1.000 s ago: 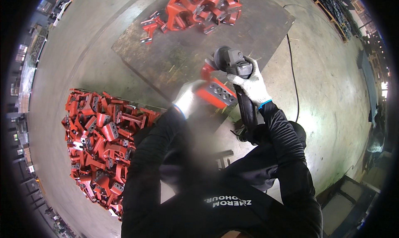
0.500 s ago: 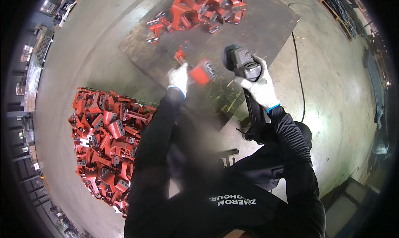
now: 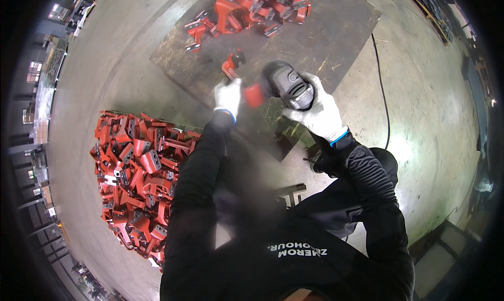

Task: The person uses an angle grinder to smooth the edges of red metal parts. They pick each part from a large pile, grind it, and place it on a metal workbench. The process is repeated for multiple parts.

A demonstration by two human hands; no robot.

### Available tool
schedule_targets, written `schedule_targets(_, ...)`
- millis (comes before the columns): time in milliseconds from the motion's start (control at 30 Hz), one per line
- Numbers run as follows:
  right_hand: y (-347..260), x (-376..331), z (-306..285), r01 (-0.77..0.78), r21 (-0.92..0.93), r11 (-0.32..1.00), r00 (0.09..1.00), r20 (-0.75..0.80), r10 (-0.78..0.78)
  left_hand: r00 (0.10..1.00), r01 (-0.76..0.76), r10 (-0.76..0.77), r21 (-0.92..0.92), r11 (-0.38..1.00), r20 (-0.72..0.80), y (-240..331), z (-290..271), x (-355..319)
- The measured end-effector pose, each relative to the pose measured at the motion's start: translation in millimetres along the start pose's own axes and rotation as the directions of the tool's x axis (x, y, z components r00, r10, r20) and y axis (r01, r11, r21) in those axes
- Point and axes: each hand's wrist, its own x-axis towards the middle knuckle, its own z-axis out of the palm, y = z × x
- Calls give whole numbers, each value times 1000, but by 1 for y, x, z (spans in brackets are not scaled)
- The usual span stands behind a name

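Note:
My left hand (image 3: 228,97), in a white knit glove, is closed round a red metal bracket (image 3: 254,95). One arm of the bracket rises beyond the fingers, and a flat red block shows to their right. My right hand (image 3: 319,109), gloved too, grips a grey angle grinder (image 3: 292,86) by its body. The grinder's dark round disc (image 3: 271,78) is at the right part of the bracket and hides its end face; I cannot tell whether they touch. Under both lies a dark metal plate (image 3: 320,49).
A heap of red brackets (image 3: 257,9) lies on the far part of the plate. A bin of many more (image 3: 137,180) stands at my left. The black power cord (image 3: 382,91) runs over the concrete floor (image 3: 420,101) on the right. A small metal stand (image 3: 291,190) is near my legs.
My right hand has brought the grinder left and slightly down, so its disc now covers the end of the bracket. My left hand has barely moved and still holds the bracket.

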Motion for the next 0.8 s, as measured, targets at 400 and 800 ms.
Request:
schedule_targets(400,24,15,2,-182,602,778,982,146,117,971,233,-204,-311,922,123,21,-8,-4)
schedule_targets(800,23,8,-12,-438,569,697,898,308,313,923,384,-319,-495,779,214,13,-19,3)
